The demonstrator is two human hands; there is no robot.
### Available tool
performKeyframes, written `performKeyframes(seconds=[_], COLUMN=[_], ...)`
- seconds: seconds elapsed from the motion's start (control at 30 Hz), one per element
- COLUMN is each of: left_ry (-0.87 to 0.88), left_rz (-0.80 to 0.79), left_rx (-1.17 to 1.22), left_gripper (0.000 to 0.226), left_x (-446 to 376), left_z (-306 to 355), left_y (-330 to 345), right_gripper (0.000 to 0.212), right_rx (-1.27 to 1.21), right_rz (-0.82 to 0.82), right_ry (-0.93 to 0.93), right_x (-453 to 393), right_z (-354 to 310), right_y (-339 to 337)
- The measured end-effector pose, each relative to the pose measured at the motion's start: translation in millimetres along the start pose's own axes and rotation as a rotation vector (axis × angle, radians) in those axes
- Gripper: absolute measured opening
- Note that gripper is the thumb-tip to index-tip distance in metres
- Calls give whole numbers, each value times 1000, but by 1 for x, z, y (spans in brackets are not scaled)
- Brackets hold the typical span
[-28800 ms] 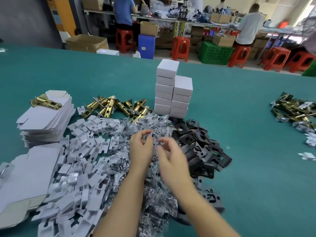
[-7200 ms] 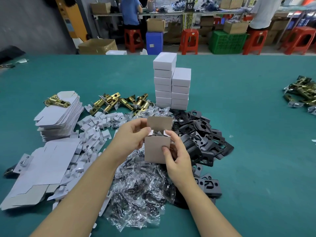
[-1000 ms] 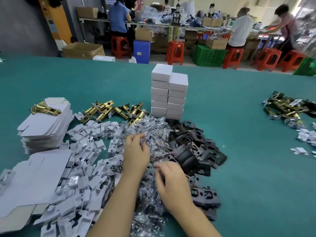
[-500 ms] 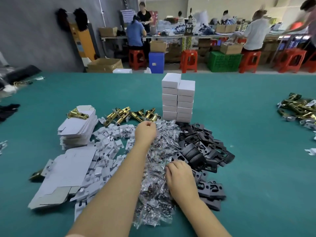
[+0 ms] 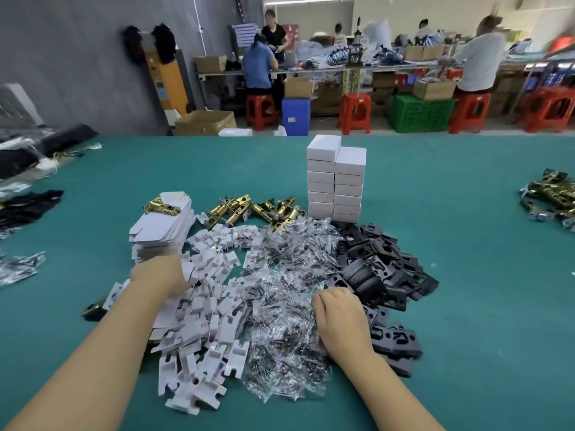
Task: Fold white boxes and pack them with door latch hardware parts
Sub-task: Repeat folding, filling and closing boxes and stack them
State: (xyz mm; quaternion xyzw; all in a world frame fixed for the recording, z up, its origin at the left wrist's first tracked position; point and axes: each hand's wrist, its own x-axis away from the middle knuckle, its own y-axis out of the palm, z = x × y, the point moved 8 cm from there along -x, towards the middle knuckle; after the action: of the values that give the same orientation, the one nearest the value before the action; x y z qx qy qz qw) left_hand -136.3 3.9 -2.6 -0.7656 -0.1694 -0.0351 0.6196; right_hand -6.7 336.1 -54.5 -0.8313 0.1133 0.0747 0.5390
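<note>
My left hand [image 5: 160, 275] lies at the foot of the stack of flat white box blanks [image 5: 161, 227], over loose blanks; its fingers are hidden. My right hand [image 5: 339, 312] rests on the pile of clear screw bags [image 5: 289, 262], fingers curled down into the bags. A brass latch [image 5: 161, 207] lies on top of the blank stack. More brass latches [image 5: 249, 209] lie behind the white card inserts [image 5: 211, 309]. Black strike plates [image 5: 384, 269] are heaped to the right of the bags. Two stacks of folded, closed white boxes [image 5: 336, 181] stand behind the piles.
The green table [image 5: 466, 337] carries another heap of brass parts [image 5: 550, 194] at its right edge, and dark parts [image 5: 28, 206] and bagged items [image 5: 18, 270] at the left. Beyond the far edge are people, red stools and cartons.
My left hand has swung from the far side of the bag pile leftward to the box blanks. My right hand has stayed on the bags.
</note>
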Motion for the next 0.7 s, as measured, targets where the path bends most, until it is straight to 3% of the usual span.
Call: performKeyframes(seconds=[0.43, 0.5, 0.6, 0.67, 0.7], left_ry=[37, 35, 183, 394, 497], left_rz=[89, 240, 695, 912, 865], left_rx=[104, 86, 177, 554, 796], left_gripper=[6, 11, 19, 20, 19], left_x=[18, 29, 67, 105, 115], left_z=[8, 12, 35, 50, 59], left_y=[-19, -47, -101, -127, -132], right_gripper=[41, 32, 28, 30, 30], right_rx=[-289, -319, -389, -462, -519], right_rz=[51, 71, 149, 194, 185], right_ry=[141, 164, 192, 204, 196], right_x=[-16, -17, -20, -23, -26], right_z=[16, 20, 22, 19, 15], right_y=[-15, -19, -33, -47, -53])
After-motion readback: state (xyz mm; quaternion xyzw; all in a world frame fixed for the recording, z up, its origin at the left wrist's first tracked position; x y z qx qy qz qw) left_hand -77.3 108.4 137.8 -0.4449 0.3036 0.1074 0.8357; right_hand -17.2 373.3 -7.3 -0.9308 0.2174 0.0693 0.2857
